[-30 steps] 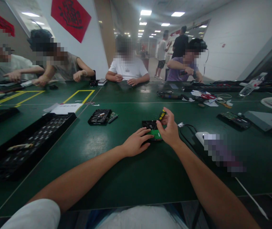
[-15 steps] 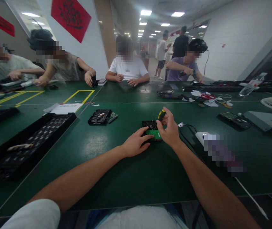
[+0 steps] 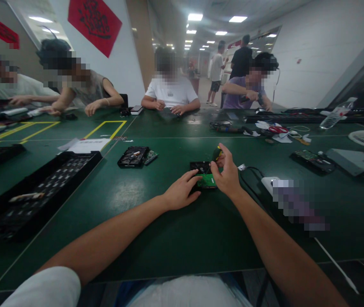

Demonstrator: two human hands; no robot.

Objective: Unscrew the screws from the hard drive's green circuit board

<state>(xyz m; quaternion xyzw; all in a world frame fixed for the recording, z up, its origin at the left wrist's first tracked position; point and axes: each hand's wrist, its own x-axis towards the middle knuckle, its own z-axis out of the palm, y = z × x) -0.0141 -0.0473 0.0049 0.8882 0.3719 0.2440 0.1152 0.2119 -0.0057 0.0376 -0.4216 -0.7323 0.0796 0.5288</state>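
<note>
A hard drive (image 3: pixel 209 181) with a green circuit board lies on the table in front of me. My left hand (image 3: pixel 183 192) touches its left side; the fingers are stretched out over the casing and the board's edge, with the thumb apart. My right hand (image 3: pixel 226 172) is closed round a screwdriver (image 3: pixel 217 153) with a yellow and black handle. It is held upright over the drive's right part, and the fingers partly cover it. Its tip is too small to make out.
Left stand another drive with a loose board (image 3: pixel 134 157) and a long black tray (image 3: pixel 41 192). On the right are a white power strip (image 3: pixel 270 182) with a cable, another drive (image 3: pixel 313 162) and a grey metal box (image 3: pixel 357 163). Several people work across the table.
The screwdriver's handle has turned slightly within my right fingers. My left index finger has drawn back a little on the board. Across the table, a person's hand has moved left.
</note>
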